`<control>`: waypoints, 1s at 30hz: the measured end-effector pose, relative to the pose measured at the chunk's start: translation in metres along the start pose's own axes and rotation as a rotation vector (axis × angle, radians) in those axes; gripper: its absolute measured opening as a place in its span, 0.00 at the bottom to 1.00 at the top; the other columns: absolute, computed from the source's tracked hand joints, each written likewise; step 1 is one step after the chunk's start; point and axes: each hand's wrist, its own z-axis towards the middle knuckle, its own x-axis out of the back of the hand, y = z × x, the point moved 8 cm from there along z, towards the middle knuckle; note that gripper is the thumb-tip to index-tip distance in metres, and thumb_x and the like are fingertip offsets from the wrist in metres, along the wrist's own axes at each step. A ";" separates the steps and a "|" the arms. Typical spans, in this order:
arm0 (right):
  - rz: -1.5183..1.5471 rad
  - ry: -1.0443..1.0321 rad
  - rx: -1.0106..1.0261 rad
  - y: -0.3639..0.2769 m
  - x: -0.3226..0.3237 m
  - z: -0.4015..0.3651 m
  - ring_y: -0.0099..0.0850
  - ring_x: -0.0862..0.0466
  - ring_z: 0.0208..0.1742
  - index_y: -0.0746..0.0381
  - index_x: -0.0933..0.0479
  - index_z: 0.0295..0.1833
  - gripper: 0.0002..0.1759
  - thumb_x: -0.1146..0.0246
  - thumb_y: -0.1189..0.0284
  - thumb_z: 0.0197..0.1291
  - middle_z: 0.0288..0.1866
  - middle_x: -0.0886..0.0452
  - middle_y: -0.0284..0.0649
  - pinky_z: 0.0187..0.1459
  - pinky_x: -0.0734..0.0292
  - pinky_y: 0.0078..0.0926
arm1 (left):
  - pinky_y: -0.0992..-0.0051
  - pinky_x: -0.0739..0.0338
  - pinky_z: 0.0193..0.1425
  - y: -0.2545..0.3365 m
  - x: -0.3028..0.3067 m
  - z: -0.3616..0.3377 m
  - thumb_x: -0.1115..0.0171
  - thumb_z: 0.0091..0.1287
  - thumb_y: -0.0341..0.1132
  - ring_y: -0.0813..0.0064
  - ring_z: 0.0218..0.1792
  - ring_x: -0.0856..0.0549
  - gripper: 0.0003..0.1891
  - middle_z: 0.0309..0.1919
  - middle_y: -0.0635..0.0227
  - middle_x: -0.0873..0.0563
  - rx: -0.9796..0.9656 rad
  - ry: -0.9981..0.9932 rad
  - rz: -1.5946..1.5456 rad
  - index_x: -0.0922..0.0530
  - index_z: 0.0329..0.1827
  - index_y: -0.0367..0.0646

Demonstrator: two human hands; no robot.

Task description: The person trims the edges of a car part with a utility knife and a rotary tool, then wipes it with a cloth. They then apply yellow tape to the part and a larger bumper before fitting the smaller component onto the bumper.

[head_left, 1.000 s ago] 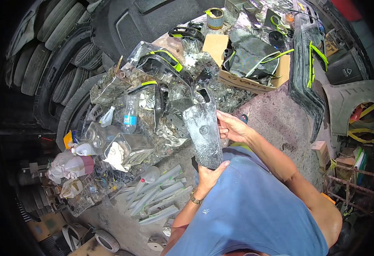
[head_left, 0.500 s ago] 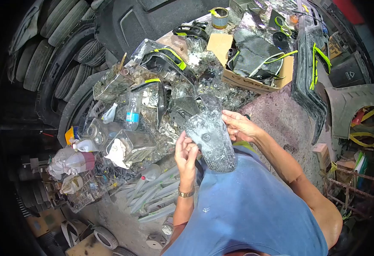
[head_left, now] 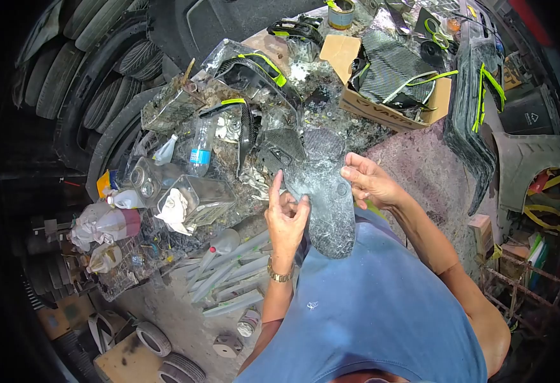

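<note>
Mottled grey-white panel (head_left: pixel 332 214), blue garment (head_left: pixel 369 300), grey-black woven-patterned sheet (head_left: pixel 388 64), lime-yellow tape (head_left: pixel 280 81), bright-blue bottle label (head_left: pixel 200 156)

My counter (head_left: pixel 326 113) is grimy, w/ wht & dark blotches. Nr its far edge I've a tin (head_left: pixel 340 18); twd the rt end, by the near edge, an open cardboard box (head_left: pixel 372 107) mkd VARTA. Mid: 2 blk trim pcs w/ yellow-green strips, the nearer one (head_left: pixel 246 137) & a farther one (head_left: pixel 254 67); can't tell if the latter sits direct on it. Twd lt end: clear btl (head_left: pixel 200 157) w/ blue label, clear tub (head_left: pixel 213 201) at near edge, pinkish jug (head_left: pixel 119 225) nr lt corner. Floor (head_left: pixel 190 341) below near edge: loose grey strips (head_left: pixel 232 281), small can (head_left: pixel 248 323).
</note>
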 end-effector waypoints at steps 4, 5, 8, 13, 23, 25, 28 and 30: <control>-0.006 -0.001 0.019 0.003 0.000 -0.001 0.09 0.38 0.14 0.56 0.39 0.42 0.11 0.44 0.65 0.69 0.23 0.41 0.22 0.13 0.31 0.14 | 0.86 0.31 0.26 0.011 0.000 -0.003 0.39 0.57 0.21 0.90 0.21 0.27 0.35 0.20 0.77 0.25 -0.089 0.063 0.186 0.38 0.71 0.38; -0.003 -0.001 0.016 0.005 0.000 0.000 0.09 0.38 0.14 0.56 0.40 0.43 0.11 0.44 0.66 0.69 0.23 0.42 0.22 0.13 0.31 0.14 | 0.86 0.31 0.26 0.010 0.000 -0.003 0.39 0.57 0.21 0.90 0.21 0.27 0.35 0.20 0.77 0.25 -0.089 0.063 0.186 0.38 0.71 0.38; 0.015 0.010 0.012 0.010 0.001 0.000 0.09 0.39 0.13 0.56 0.40 0.43 0.11 0.44 0.66 0.69 0.23 0.42 0.22 0.13 0.31 0.14 | 0.80 0.29 0.24 0.006 0.001 -0.002 0.36 0.57 0.25 0.86 0.18 0.26 0.35 0.18 0.71 0.25 -0.082 0.071 0.266 0.36 0.70 0.38; 0.049 0.033 -0.019 0.017 0.004 0.002 0.10 0.39 0.14 0.54 0.39 0.44 0.10 0.44 0.67 0.69 0.24 0.41 0.22 0.12 0.33 0.16 | 0.78 0.30 0.22 0.005 0.002 0.000 0.37 0.56 0.26 0.83 0.15 0.28 0.34 0.16 0.70 0.26 -0.064 0.067 0.322 0.35 0.69 0.38; 0.093 0.127 -0.009 0.026 0.029 0.015 0.13 0.37 0.19 0.70 0.60 0.75 0.45 0.40 0.60 0.66 0.31 0.37 0.25 0.23 0.26 0.20 | 0.87 0.34 0.36 -0.010 -0.002 -0.003 0.42 0.61 0.19 0.89 0.31 0.28 0.37 0.29 0.76 0.25 0.118 -0.031 -0.438 0.46 0.74 0.40; 0.129 0.033 -0.008 0.028 0.027 0.021 0.13 0.38 0.20 0.69 0.62 0.75 0.47 0.39 0.60 0.66 0.33 0.37 0.25 0.23 0.28 0.21 | 0.84 0.31 0.47 -0.012 -0.008 -0.005 0.42 0.64 0.20 0.85 0.40 0.24 0.33 0.38 0.70 0.21 0.147 -0.132 -0.520 0.44 0.72 0.38; 0.123 -0.027 0.057 0.013 0.006 0.023 0.14 0.37 0.20 0.70 0.57 0.75 0.43 0.40 0.62 0.67 0.29 0.38 0.25 0.26 0.28 0.20 | 0.75 0.29 0.58 -0.006 -0.009 0.001 0.42 0.65 0.21 0.75 0.52 0.22 0.26 0.52 0.59 0.22 0.094 -0.002 -0.562 0.39 0.65 0.36; 0.065 -0.035 0.107 0.006 0.002 0.022 0.14 0.36 0.21 0.71 0.52 0.74 0.41 0.40 0.62 0.67 0.27 0.36 0.26 0.26 0.28 0.20 | 0.73 0.30 0.61 -0.007 -0.005 0.005 0.42 0.65 0.21 0.73 0.54 0.23 0.24 0.56 0.58 0.23 0.027 0.027 -0.570 0.37 0.64 0.36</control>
